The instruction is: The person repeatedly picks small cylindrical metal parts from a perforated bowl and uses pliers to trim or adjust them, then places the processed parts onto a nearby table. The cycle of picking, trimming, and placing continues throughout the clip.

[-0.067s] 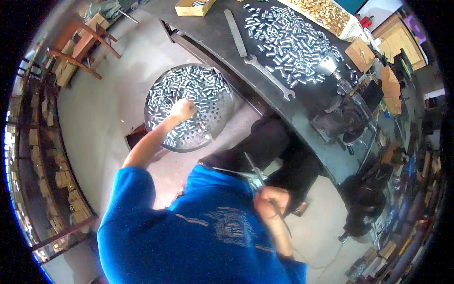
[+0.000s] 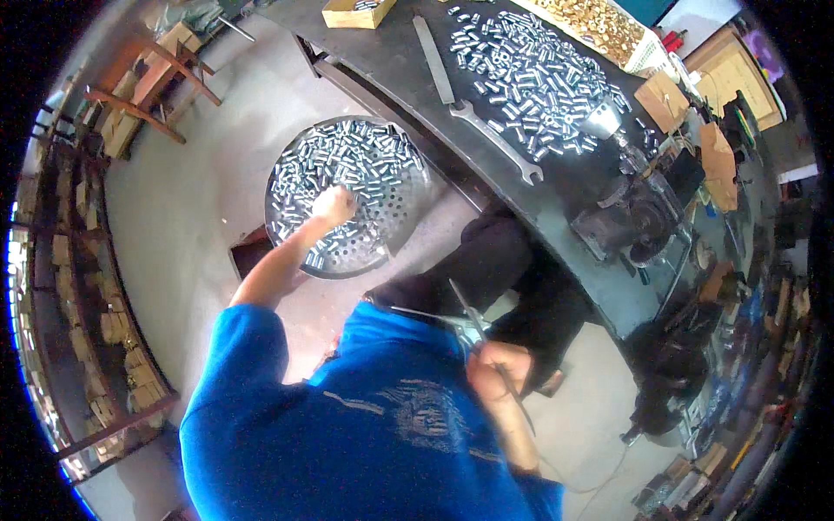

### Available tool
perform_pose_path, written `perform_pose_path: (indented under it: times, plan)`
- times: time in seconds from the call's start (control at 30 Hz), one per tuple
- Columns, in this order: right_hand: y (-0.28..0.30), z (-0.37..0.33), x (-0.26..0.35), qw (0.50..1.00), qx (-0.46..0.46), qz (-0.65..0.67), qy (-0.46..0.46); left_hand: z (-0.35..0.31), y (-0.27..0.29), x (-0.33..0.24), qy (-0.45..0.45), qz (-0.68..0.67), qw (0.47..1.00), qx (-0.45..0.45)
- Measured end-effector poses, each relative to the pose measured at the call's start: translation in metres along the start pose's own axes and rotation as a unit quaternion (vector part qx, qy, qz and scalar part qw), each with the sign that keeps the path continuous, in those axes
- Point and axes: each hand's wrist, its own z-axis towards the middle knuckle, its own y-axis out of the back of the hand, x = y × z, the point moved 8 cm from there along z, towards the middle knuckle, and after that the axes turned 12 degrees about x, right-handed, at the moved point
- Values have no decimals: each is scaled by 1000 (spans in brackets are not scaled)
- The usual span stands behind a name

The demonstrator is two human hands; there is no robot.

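My left hand (image 2: 335, 205) is over a round, perforated metal tray (image 2: 405, 208) heaped with short, shiny metal sleeves (image 2: 326, 156). Its fingers are curled down among the pieces, and whatever they grip is hidden. Near my lap, my right hand (image 2: 499, 368) is closed round a metal tool with two long thin arms (image 2: 465, 319). The arms spread apart in a V, and a curved dark handle sticks out below the fist. I cannot tell the tool's exact kind.
On the dark workbench (image 2: 382, 56) to the right lie a larger pile of metal sleeves (image 2: 539, 82), an open-ended wrench (image 2: 495, 139) and a flat metal bar (image 2: 433, 61). A bench vise (image 2: 630, 208) stands nearer. Brass parts (image 2: 599, 26) fill a white basket. A wooden stool (image 2: 156, 82) stands far left.
My left hand shifts very slightly within the tray. My right hand and the tool stay where they were.
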Motion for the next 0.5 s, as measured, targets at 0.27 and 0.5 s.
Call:
perform_pose_path:
  times: [0.27, 0.5]
  plan:
    - [-5, 2, -1, 1000, -8, 14, -2, -11, -19, -5, 144, 22, 989, 16]
    - [-6, -3, -5, 996, 49, 53, -49, -20, -20, -12, 83, -42, 995, -31]
